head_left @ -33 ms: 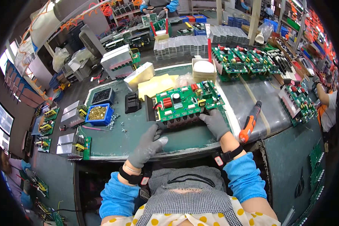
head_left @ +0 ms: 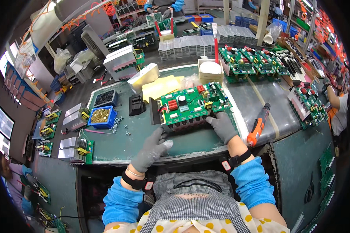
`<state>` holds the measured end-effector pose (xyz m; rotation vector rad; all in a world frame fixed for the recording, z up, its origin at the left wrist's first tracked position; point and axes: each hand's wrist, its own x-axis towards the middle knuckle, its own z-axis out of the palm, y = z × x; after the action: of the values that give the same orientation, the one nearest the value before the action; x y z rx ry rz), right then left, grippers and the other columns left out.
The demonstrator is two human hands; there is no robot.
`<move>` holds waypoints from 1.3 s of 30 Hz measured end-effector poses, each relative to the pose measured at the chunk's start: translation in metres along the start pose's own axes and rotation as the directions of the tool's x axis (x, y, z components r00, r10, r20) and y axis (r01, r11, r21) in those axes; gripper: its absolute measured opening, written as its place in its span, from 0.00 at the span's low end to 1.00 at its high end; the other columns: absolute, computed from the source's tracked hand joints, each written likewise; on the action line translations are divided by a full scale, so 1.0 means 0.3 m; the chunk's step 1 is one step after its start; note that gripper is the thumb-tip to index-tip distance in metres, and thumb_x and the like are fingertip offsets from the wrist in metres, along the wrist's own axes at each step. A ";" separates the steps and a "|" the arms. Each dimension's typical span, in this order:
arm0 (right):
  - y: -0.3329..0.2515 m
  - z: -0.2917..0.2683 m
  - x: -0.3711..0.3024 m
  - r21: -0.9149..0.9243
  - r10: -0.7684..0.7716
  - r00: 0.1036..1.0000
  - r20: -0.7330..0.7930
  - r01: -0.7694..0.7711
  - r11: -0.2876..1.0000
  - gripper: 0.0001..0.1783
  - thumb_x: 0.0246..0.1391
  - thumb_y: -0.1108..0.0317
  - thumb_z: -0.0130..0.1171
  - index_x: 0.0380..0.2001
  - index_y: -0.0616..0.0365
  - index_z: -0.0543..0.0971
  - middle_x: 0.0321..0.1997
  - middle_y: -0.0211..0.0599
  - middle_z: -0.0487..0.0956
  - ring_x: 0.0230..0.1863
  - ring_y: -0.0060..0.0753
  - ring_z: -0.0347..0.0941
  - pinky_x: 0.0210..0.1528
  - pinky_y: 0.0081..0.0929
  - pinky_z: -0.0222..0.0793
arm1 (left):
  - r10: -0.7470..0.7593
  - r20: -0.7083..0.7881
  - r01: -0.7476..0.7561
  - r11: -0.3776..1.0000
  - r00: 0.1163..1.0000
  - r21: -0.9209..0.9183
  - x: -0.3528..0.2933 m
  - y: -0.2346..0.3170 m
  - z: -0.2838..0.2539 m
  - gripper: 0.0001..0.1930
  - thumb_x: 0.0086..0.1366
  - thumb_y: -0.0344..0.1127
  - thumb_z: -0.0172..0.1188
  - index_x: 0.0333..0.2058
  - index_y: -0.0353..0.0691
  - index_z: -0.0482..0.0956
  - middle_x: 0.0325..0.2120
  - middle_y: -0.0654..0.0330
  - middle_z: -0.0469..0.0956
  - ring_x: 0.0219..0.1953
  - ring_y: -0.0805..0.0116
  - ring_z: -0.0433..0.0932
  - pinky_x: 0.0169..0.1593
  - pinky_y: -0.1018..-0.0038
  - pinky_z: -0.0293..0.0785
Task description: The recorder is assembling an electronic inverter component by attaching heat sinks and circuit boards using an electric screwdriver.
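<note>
A green circuit board (head_left: 190,104) packed with red, black and yellow parts sits on a dark heat-sink body in front of me. A black end plate (head_left: 155,112) stands at its left side. My right hand (head_left: 224,128), in a grey glove, grips the board's front right edge, thumb at the front; some fingertips are hidden. At the front left corner is my left hand (head_left: 149,149), also gloved, its thumb apart from the fingers. It holds nothing that shows, and whether its fingertips touch the corner I cannot tell.
An orange-and-black power screwdriver (head_left: 258,126) lies to the right. On the left are a blue bin of brass-coloured screws (head_left: 102,117), loose screws and a black block (head_left: 136,105). Yellow sheets (head_left: 161,88) and a white paste tub (head_left: 210,69) stand behind; finished-looking boards (head_left: 254,64) line the back right.
</note>
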<state>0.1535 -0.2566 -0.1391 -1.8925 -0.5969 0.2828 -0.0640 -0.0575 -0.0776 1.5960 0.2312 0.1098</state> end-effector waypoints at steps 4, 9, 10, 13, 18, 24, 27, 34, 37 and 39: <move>-0.037 -0.068 -0.125 -0.063 -0.132 0.991 -0.020 0.131 0.989 0.21 0.53 0.68 0.63 0.48 0.68 0.76 0.47 0.52 0.79 0.49 0.45 0.78 0.50 0.34 0.73 | -0.084 -0.156 0.154 0.843 0.984 0.516 -0.076 0.135 -0.029 0.39 0.60 0.43 0.67 0.64 0.28 0.62 0.59 0.44 0.70 0.60 0.58 0.72 0.60 0.65 0.69; -0.097 -0.209 -0.268 0.145 -0.149 0.987 0.056 0.139 0.979 0.25 0.54 0.69 0.62 0.54 0.66 0.74 0.50 0.42 0.77 0.50 0.35 0.76 0.53 0.30 0.72 | 0.459 0.194 -0.391 0.385 0.867 0.836 0.026 0.275 -0.023 0.39 0.55 0.42 0.70 0.64 0.39 0.65 0.59 0.45 0.70 0.60 0.48 0.71 0.61 0.61 0.69; -0.114 -0.235 -0.282 0.134 -0.139 0.990 -0.004 0.139 0.981 0.24 0.54 0.69 0.62 0.54 0.67 0.74 0.49 0.41 0.77 0.49 0.34 0.75 0.52 0.29 0.71 | 0.460 0.195 -0.393 0.387 0.866 0.834 0.082 0.277 -0.003 0.39 0.55 0.42 0.70 0.64 0.39 0.65 0.59 0.45 0.70 0.60 0.48 0.71 0.61 0.61 0.69; -0.155 -0.278 -0.301 0.144 -0.122 0.986 -0.117 0.138 0.980 0.23 0.54 0.70 0.61 0.53 0.67 0.74 0.49 0.41 0.77 0.48 0.32 0.75 0.52 0.28 0.71 | 0.433 0.295 -0.352 0.055 0.851 0.934 0.233 0.250 0.070 0.40 0.52 0.45 0.71 0.63 0.39 0.65 0.62 0.45 0.65 0.61 0.45 0.68 0.62 0.58 0.67; -0.151 -0.296 -0.310 0.157 -0.060 0.985 -0.162 0.085 0.984 0.22 0.54 0.71 0.59 0.52 0.68 0.75 0.47 0.41 0.78 0.48 0.29 0.74 0.52 0.27 0.70 | 0.174 0.219 -0.226 0.024 0.960 0.974 0.310 0.227 0.117 0.41 0.50 0.53 0.70 0.60 0.42 0.68 0.62 0.47 0.64 0.62 0.46 0.68 0.63 0.57 0.66; -0.109 -0.237 -0.252 0.266 -0.043 0.998 -0.053 0.056 0.962 0.21 0.55 0.70 0.59 0.52 0.68 0.75 0.48 0.39 0.78 0.51 0.29 0.74 0.56 0.26 0.68 | 0.211 0.244 -0.261 0.056 0.946 0.964 0.332 0.202 0.107 0.32 0.50 0.49 0.69 0.52 0.42 0.74 0.56 0.50 0.69 0.54 0.50 0.74 0.55 0.58 0.73; -0.113 -0.214 -0.249 0.344 -0.034 0.997 -0.067 0.055 0.937 0.20 0.54 0.73 0.57 0.51 0.67 0.76 0.48 0.37 0.78 0.51 0.29 0.73 0.58 0.26 0.66 | 0.303 0.270 -0.298 0.050 0.914 0.953 0.332 0.173 0.102 0.24 0.50 0.45 0.70 0.45 0.42 0.76 0.50 0.51 0.71 0.51 0.52 0.75 0.52 0.58 0.74; -0.026 -0.210 -0.249 0.435 0.045 0.995 -0.091 -0.001 0.901 0.25 0.63 0.72 0.52 0.62 0.68 0.67 0.58 0.44 0.73 0.57 0.35 0.72 0.55 0.27 0.70 | 0.237 0.201 -0.215 0.037 0.951 0.976 0.293 0.186 0.112 0.30 0.51 0.48 0.68 0.52 0.41 0.74 0.58 0.48 0.68 0.57 0.50 0.71 0.55 0.56 0.66; 0.035 -0.212 -0.215 0.563 0.086 0.996 0.028 -0.087 0.822 0.28 0.63 0.72 0.52 0.65 0.68 0.63 0.61 0.48 0.71 0.58 0.36 0.71 0.56 0.27 0.70 | 0.284 0.179 -0.200 0.045 0.942 0.979 0.249 0.205 0.100 0.39 0.50 0.53 0.68 0.58 0.39 0.69 0.62 0.45 0.64 0.64 0.45 0.64 0.62 0.48 0.60; 0.061 -0.211 -0.193 0.663 0.133 0.988 0.082 -0.154 0.733 0.31 0.63 0.72 0.53 0.66 0.69 0.59 0.63 0.51 0.69 0.58 0.38 0.71 0.56 0.28 0.70 | 0.434 0.251 -0.340 0.139 0.865 0.930 0.213 0.222 0.075 0.46 0.49 0.58 0.68 0.62 0.38 0.64 0.64 0.43 0.61 0.67 0.42 0.58 0.65 0.41 0.53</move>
<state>0.1386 -0.3430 -0.1358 -1.2257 -0.2979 0.5488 0.0085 -0.0672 -0.0168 2.9428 -0.1468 0.5398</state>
